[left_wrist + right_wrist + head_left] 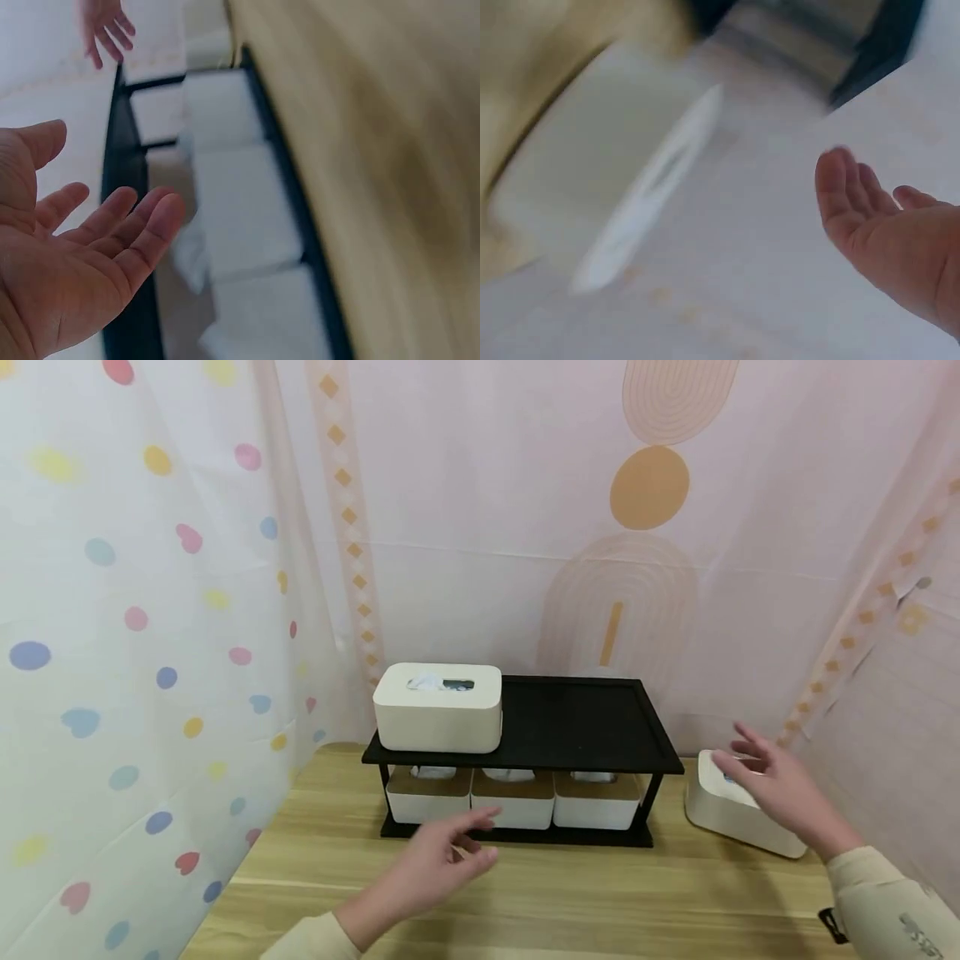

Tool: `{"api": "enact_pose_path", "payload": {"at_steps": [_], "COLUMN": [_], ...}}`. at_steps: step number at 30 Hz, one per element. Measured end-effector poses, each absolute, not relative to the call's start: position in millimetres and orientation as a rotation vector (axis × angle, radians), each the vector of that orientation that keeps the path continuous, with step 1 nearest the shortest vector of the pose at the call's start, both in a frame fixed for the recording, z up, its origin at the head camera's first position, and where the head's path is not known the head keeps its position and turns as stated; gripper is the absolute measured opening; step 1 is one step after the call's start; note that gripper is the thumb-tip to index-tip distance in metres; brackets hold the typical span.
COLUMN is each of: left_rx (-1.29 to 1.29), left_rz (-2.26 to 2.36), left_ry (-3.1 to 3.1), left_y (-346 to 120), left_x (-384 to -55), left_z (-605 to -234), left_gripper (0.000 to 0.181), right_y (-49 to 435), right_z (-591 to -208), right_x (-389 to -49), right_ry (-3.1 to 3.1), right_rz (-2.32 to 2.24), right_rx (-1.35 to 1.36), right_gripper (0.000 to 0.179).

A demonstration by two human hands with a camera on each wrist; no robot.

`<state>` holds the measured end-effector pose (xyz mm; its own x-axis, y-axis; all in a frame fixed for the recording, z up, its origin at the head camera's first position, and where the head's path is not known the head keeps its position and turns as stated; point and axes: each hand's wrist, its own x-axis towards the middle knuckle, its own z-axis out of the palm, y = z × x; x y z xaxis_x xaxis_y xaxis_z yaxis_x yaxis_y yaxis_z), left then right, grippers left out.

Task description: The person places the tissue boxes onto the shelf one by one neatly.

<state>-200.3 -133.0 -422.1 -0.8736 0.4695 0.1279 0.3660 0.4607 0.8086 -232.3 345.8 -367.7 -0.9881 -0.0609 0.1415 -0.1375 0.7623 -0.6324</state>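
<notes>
Wood-grain counter (570, 897), black rack (581, 718).
Loosely spread, empty: left grip (435, 862) before rack, right grip (783, 789) near cream tissue box (723, 812).

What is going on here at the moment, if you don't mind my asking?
A person's left hand is empty, in front of a black two-tier shelf. Their right hand, also empty, is near a white tissue box on the wooden table, not touching it. Another tissue box stands on the left of the shelf's top, and three brown-topped boxes stand in a row below.
</notes>
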Motion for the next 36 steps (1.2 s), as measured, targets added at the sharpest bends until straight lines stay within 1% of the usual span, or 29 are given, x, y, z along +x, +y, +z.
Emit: {"api": "enact_pose_path", "payload": {"at_steps": [5,8,11,14,19,21,30,36], "left_rx": [0.777,0.804,0.835,0.837,0.824,0.816,0.832,0.862], "left_rz": [1.307,1.275,1.25,1.234,1.25,1.258,1.219,1.24], "left_ry": [2.448,2.401,2.366,2.336,2.273,2.234,2.183,2.16], "left_y": [-113,-104,-100,-99,-96,-93,-77,-68], "left_x": [-191,-188,-187,-186,-184,-183,-184,-182], "left_z": [-444,-453,-458,-463,-473,-477,-486,-494], "left_gripper": [0.053,0.053,0.053,0.052,0.052,0.052,0.05,0.051], "right_y": [404,425,437,444,452,453,453,455], "right_z": [-392,-404,-415,-423,-430,-432,-431,-427], "right_x": [-242,-246,-250,-253,-253,-253,-269,-273], "right_ry": [-2.972,-3.027,-3.04,-3.039,-3.067,-3.089,-3.136,-3.186], "right_rz": [0.966,0.867,0.73,0.617,0.523,0.534,0.494,0.562], "right_rx": [-0.068,-0.058,0.041,0.112,0.187,0.213,0.281,0.26], "right_gripper": [0.1,0.111,0.119,0.124,0.114,0.113,0.134,0.139]}}
